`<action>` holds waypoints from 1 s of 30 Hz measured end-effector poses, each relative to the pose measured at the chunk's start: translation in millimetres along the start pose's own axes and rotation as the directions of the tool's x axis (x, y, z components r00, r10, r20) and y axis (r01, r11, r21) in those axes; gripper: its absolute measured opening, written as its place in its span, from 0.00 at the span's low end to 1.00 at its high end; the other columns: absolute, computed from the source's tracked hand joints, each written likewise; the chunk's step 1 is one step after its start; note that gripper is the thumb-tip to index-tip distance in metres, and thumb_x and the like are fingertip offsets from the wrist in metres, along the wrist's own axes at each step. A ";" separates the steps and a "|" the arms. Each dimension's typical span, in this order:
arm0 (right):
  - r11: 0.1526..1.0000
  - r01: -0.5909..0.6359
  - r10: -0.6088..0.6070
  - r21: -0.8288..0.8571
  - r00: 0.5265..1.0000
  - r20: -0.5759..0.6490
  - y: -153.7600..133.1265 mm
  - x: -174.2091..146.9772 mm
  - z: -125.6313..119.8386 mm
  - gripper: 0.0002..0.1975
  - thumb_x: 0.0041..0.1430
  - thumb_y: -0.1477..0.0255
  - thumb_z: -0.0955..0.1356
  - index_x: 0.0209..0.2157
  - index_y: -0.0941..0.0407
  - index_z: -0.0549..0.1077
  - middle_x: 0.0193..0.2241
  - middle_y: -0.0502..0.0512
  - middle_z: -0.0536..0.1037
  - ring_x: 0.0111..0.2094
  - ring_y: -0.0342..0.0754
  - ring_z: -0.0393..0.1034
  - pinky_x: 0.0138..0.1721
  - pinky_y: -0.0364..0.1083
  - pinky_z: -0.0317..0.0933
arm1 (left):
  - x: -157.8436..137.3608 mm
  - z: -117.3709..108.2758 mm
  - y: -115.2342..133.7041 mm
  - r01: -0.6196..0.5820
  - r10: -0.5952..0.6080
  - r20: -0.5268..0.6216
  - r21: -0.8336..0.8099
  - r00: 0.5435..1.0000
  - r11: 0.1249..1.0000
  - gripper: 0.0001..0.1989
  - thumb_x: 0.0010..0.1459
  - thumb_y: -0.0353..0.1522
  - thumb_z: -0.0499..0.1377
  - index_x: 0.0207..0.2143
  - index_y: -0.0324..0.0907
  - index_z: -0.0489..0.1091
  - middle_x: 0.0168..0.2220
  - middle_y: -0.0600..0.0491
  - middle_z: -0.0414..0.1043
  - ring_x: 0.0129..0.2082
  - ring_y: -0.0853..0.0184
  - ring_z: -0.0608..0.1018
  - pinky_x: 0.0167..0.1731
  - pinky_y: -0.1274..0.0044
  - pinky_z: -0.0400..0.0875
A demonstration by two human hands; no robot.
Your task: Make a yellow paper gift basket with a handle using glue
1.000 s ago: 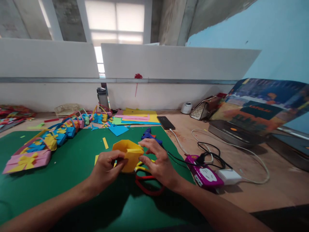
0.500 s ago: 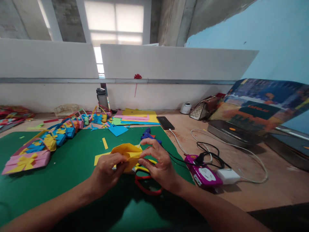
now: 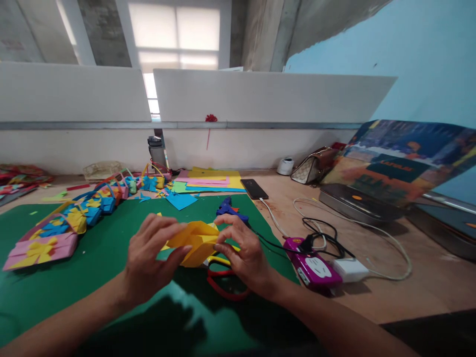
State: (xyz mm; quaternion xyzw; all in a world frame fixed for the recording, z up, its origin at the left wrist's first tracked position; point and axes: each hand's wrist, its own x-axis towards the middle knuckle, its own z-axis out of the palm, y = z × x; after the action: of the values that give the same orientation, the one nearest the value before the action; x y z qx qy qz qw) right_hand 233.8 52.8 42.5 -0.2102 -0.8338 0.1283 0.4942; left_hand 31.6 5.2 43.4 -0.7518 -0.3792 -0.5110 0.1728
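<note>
A folded piece of yellow paper (image 3: 196, 244), shaped like a small pocket, is held up between my two hands. My left hand (image 3: 154, 260) has its thumb and fingers at the paper's left end, with the thumb stretched along the front. At the right end, my right hand (image 3: 245, 253) pinches the paper between thumb and fingertips. Scissors (image 3: 226, 293) with red and yellow handles lie beneath, partly covered by the paper and my right hand. Beyond my right hand rests a blue glue gun (image 3: 229, 210) with a black cord.
A green cutting mat (image 3: 107, 258) covers the table's left side. Small decorated paper baskets (image 3: 46, 250) line up on the left. Coloured paper sheets (image 3: 211, 181) and a grey bottle (image 3: 156, 151) stand behind. A phone (image 3: 254, 189) and purple power strip (image 3: 311, 265) lie right.
My left hand has shifted left and its fingers have spread from a tighter pinch. The yellow paper shows more of its front. My right hand stays nearly in place.
</note>
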 end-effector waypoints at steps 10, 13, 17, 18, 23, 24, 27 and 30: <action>0.999 0.007 -0.009 0.044 0.999 0.047 -3.8 -2.1 -0.9 0.07 0.53 0.80 0.67 0.28 0.55 0.65 0.41 0.56 0.71 0.45 0.48 0.68 0.45 0.48 0.63 | 1.5 9.5 -6.8 0.551 -0.329 0.536 -0.327 0.777 0.768 0.13 0.56 0.34 0.55 0.41 0.39 0.73 0.34 0.51 0.77 0.31 0.66 0.77 0.29 0.81 0.72; 0.997 0.016 -0.020 0.073 0.999 0.050 -4.2 -3.5 0.9 0.05 0.55 0.79 0.67 0.29 0.55 0.66 0.40 0.57 0.71 0.44 0.47 0.68 0.43 0.47 0.64 | 1.3 9.1 -4.5 0.571 -0.365 0.522 -0.312 0.771 0.760 0.12 0.56 0.35 0.54 0.32 0.38 0.76 0.25 0.53 0.75 0.24 0.69 0.74 0.23 0.83 0.67; 0.995 0.025 -0.022 0.100 0.999 -0.029 -3.7 -0.6 -2.9 0.05 0.57 0.74 0.66 0.37 0.56 0.67 0.40 0.57 0.72 0.44 0.48 0.68 0.44 0.47 0.63 | 4.6 4.2 -5.5 0.622 -0.457 0.489 -0.250 0.743 0.742 0.15 0.54 0.36 0.54 0.26 0.37 0.75 0.22 0.54 0.73 0.21 0.70 0.71 0.21 0.84 0.65; 0.995 0.000 0.007 0.102 0.998 -0.062 -3.4 1.4 -5.7 0.07 0.58 0.73 0.65 0.40 0.56 0.67 0.40 0.57 0.72 0.44 0.48 0.67 0.44 0.47 0.63 | 5.5 3.1 -6.4 0.640 -0.484 0.480 -0.242 0.732 0.729 0.15 0.54 0.37 0.54 0.27 0.36 0.76 0.22 0.54 0.73 0.22 0.70 0.72 0.21 0.83 0.65; 0.987 -0.160 0.158 -0.013 0.982 -0.105 1.0 12.5 -18.4 0.05 0.61 0.73 0.62 0.38 0.56 0.68 0.35 0.54 0.73 0.36 0.44 0.69 0.38 0.44 0.63 | 7.1 0.5 -10.8 0.685 -0.551 0.438 -0.248 0.710 0.685 0.16 0.51 0.39 0.55 0.29 0.35 0.75 0.26 0.51 0.73 0.26 0.67 0.72 0.24 0.82 0.67; 0.982 -0.166 0.164 -0.086 0.986 -0.030 2.2 13.6 -18.4 0.04 0.60 0.73 0.63 0.36 0.57 0.68 0.33 0.53 0.73 0.34 0.44 0.69 0.37 0.43 0.62 | 7.3 -0.3 -11.2 0.695 -0.565 0.432 -0.252 0.703 0.673 0.16 0.51 0.39 0.55 0.30 0.35 0.75 0.26 0.51 0.73 0.26 0.67 0.72 0.24 0.81 0.67; 0.901 -0.104 0.243 -0.421 0.925 0.293 5.7 13.3 -13.1 0.04 0.60 0.74 0.64 0.32 0.58 0.69 0.31 0.52 0.74 0.33 0.42 0.69 0.35 0.40 0.60 | 8.9 -4.9 -12.3 0.708 -0.598 0.396 -0.249 0.697 0.660 0.15 0.50 0.38 0.55 0.31 0.35 0.74 0.27 0.51 0.72 0.27 0.67 0.73 0.27 0.80 0.69; 0.766 -0.029 0.352 -0.642 0.855 0.381 10.5 12.3 -7.7 0.04 0.59 0.74 0.64 0.35 0.58 0.70 0.35 0.55 0.75 0.36 0.45 0.69 0.34 0.42 0.59 | 11.5 -8.8 -15.0 0.704 -0.604 0.374 -0.248 0.704 0.666 0.12 0.48 0.36 0.56 0.27 0.37 0.74 0.26 0.52 0.71 0.27 0.67 0.72 0.28 0.80 0.69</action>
State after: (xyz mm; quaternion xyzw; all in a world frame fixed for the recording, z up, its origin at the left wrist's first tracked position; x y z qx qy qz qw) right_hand 237.6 68.0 51.3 -0.4070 -0.8980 -0.0509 0.1592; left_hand 16.9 13.8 55.4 -0.6413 -0.5402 -0.4979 -0.2213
